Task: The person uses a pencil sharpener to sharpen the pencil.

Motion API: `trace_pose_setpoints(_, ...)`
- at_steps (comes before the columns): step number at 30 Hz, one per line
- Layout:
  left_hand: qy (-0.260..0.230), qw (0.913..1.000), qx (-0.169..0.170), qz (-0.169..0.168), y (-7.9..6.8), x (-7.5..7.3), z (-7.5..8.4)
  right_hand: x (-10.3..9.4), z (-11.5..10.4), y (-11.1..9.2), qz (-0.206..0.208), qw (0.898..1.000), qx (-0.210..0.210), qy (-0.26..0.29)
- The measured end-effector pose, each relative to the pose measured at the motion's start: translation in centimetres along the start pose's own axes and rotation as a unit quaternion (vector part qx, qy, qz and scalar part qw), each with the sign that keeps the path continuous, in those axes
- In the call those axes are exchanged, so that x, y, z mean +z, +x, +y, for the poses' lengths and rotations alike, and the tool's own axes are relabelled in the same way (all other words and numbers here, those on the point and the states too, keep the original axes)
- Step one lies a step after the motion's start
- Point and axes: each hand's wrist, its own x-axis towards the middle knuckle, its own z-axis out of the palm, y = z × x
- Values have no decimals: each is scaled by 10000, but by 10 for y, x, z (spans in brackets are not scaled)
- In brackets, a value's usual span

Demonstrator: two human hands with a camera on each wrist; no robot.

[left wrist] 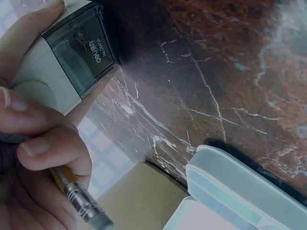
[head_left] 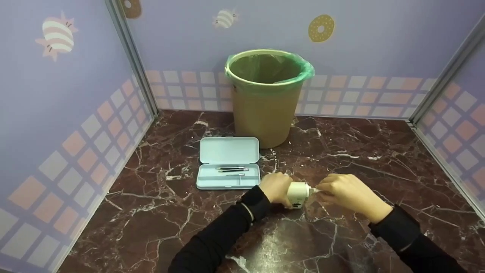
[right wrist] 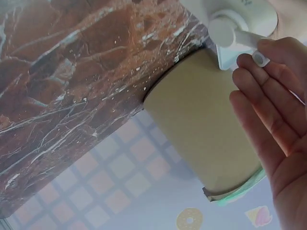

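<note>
My left hand grips a white crank pencil sharpener over the table, in front of the bin. Its clear dark shavings drawer shows in the left wrist view. From under that hand's curled fingers juts a pencil, its silver ferrule and grey eraser pointing away from the sharpener; the far end is hidden. On the opposite side, my right hand pinches the knob of the white crank between thumb and fingers.
Behind my left hand lies a light blue pencil case, lid up, with several pencils inside. A tan bin with a green liner stands farther back. Patterned wall panels enclose the dark marbled table.
</note>
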Motion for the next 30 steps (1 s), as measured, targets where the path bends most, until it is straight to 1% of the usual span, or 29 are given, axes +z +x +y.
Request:
trace_pose_setpoints(3, -47, 10000, 18, 7, 0, 0, 0, 2, 6, 4, 73, 9999, 128, -39)
trace_pose_setpoints(8, -69, 9999, 72, 15, 0, 1, 0, 8, 17, 10, -18, 9989, 456, -83)
trace_pose_setpoints(12, -57, 9999, 96, -45, 0, 0, 0, 16, 23, 12, -150, 9977, 655, -83)
trace_pose_setpoints(22, -46, 10000, 81, -9, 0, 0, 0, 36, 33, 13, -574, 9911, 1193, 159)
trace_pose_setpoints(25, -10, 10000, 89, -7, 0, 1, 0, 44, 35, 12, -705, 9891, 1270, 229)
trace_pose_setpoints(30, -13, 9999, 116, 31, 0, 1, -1, 56, 36, 9, -892, 9872, 1280, 345)
